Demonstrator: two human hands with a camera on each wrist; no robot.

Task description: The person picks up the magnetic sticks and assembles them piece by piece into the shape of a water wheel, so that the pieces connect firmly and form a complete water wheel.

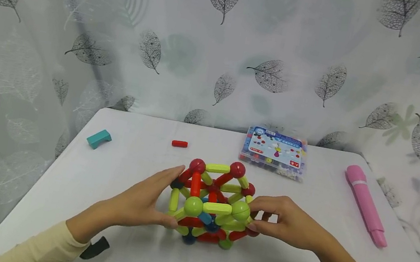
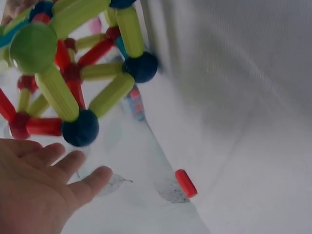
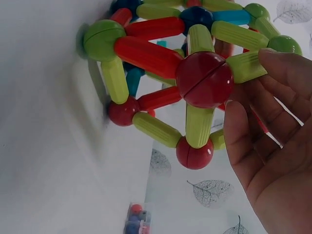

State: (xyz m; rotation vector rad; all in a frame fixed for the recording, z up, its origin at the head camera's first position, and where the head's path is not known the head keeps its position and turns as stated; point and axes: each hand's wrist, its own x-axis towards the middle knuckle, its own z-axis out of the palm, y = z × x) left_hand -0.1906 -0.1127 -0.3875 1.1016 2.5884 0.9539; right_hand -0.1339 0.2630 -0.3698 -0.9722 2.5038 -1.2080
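A magnetic ball-and-stick structure (image 1: 217, 208) of red, yellow-green and blue rods with coloured balls stands on the white table, in the middle of the head view. My left hand (image 1: 139, 202) is at its left side, fingers extended and thumb apart; in the left wrist view the fingers (image 2: 92, 183) lie close beside a dark blue ball (image 2: 80, 127). On the other side, my right hand (image 1: 282, 219) pinches a yellow-green rod (image 3: 247, 66) of the structure, its thumb on the rod between a red ball (image 3: 204, 79) and a green ball (image 3: 285, 45). Some right fingertips are hidden behind the structure.
A loose red rod (image 1: 180, 143) lies behind the structure. Toward the back right is a clear plastic box (image 1: 273, 160) with a blue printed label. At the right lies a pink cylindrical object (image 1: 366, 203), and at the back left a teal block (image 1: 99, 139).
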